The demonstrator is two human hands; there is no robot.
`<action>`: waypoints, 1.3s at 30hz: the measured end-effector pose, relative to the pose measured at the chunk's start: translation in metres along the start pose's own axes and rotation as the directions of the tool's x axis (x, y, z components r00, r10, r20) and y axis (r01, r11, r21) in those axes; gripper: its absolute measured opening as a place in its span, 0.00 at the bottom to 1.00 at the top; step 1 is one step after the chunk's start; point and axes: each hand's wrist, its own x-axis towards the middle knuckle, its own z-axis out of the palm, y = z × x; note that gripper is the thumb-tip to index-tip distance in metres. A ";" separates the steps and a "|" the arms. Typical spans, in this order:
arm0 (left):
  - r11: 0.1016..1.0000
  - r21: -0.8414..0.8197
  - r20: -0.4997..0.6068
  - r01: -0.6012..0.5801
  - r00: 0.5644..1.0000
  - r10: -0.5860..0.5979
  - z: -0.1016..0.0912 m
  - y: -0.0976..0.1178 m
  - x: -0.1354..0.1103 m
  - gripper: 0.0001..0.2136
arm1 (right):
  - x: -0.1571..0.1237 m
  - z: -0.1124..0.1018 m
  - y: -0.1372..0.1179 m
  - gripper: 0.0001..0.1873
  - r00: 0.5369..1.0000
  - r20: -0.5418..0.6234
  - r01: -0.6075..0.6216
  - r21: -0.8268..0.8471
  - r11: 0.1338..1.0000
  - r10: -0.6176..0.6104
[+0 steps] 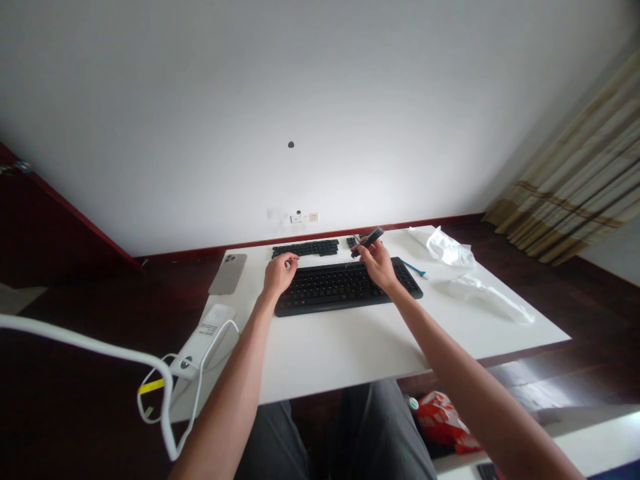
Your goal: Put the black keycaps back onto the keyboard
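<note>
A black keyboard (345, 287) lies on the white table. Over its back left corner is my left hand (281, 272), fingers curled together; whether anything small is pinched in them is hidden. My right hand (376, 261) is closed around a slim black tool (371, 238), held at a slant above the right part of the keyboard. The tool's lower end is too small to make out. Behind the keyboard, black keycaps (306, 249) are laid out in rows, with a smaller group (351, 243) farther right, partly hidden by my right hand.
A blue stick-like tool (415, 269) lies right of the keyboard. Crumpled white wrappings (445, 248) are at the table's right. A phone (228, 273) and a white power strip (204, 340) with a looping cable lie along the left edge. A red bag (443, 420) is below the table.
</note>
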 end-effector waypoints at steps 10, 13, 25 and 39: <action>0.980 -0.055 0.167 -0.189 0.966 0.195 0.017 0.038 -0.012 0.09 | -0.023 0.018 0.023 0.23 0.963 -0.207 -0.196 -0.095 0.976 0.173; 0.970 -0.103 0.249 -0.221 0.938 0.241 0.021 0.051 -0.018 0.09 | -0.022 0.017 0.019 0.26 0.978 -0.052 -0.206 -0.066 0.976 0.203; 0.977 -0.082 0.317 -0.197 0.924 0.213 0.027 0.064 -0.026 0.11 | -0.019 0.011 0.024 0.22 0.992 0.083 -0.081 -0.194 0.978 0.098; 0.967 -0.065 0.366 -0.248 0.895 0.254 0.036 0.073 -0.032 0.11 | -0.020 0.009 0.024 0.23 0.973 0.217 -0.014 -0.282 0.959 0.078</action>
